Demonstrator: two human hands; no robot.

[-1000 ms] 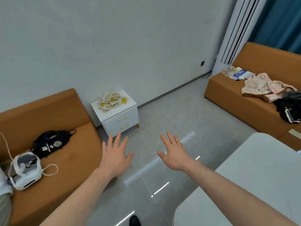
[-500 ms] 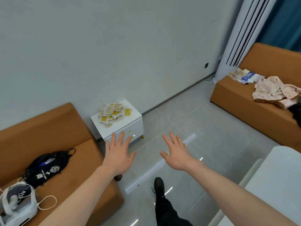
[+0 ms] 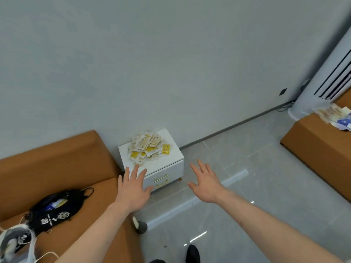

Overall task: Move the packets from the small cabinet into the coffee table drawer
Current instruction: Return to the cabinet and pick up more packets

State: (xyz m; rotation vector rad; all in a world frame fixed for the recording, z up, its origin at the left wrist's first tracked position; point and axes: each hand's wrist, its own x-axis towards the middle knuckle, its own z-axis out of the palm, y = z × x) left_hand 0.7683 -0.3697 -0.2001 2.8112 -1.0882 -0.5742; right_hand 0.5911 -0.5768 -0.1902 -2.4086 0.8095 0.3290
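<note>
A heap of several cream and yellow packets (image 3: 147, 148) lies on top of the small white cabinet (image 3: 171, 155), which stands against the wall and has two gold drawer handles. My left hand (image 3: 133, 188) is stretched out with straight spread fingers in front of the cabinet's near left corner, holding nothing. My right hand (image 3: 206, 182) is also spread flat, to the right of the cabinet over the floor, holding nothing. The coffee table and its drawer are out of view.
An orange sofa (image 3: 62, 168) flanks the cabinet on the left, with a black bag (image 3: 57, 207) and a white headset (image 3: 15, 243) on it. A second orange sofa (image 3: 319, 147) with papers (image 3: 336, 114) is at the right, beside a standing air conditioner (image 3: 322, 76). Grey tiled floor (image 3: 247, 177) lies between.
The view has moved closer to the cabinet and turned left; the white table at lower right has left the frame. Both hands stay spread and have come nearer the cabinet.
</note>
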